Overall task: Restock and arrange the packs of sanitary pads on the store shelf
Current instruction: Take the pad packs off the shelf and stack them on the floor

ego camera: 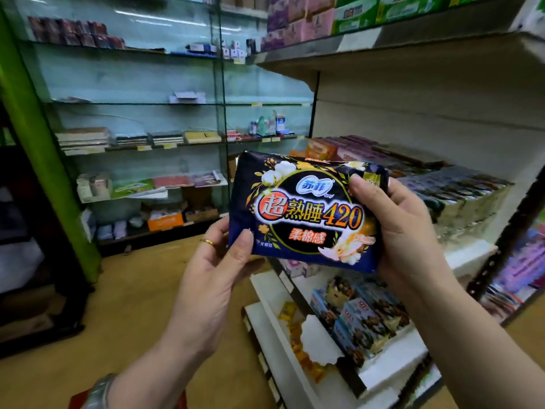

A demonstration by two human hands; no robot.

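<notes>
My left hand (218,261) pinched the dark pack (303,211) by its lower corner, my right hand (404,228) clutched the other end, the shelf (469,255) waiting beyond that hand. Looked light, squashy, slick-filmed; the ends seemed safest to hold.

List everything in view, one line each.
Held pack: one, dark blue, in both hands, before the shelves.
Shelf packs: many, dark and pale, in rows on the middle right shelf.
Blue packs: several, blue, lower right shelf.
Pink packs: several, pink, top shelf.
Green packs: several, green, top shelf, right of the pink.
Glass cabinet: one, pale green, back left, holding mixed goods.
Pillar: one, green, left.
Left hand: grips the pack's lower left corner; wears a ring.
Right hand: grips the pack's right end.
</notes>
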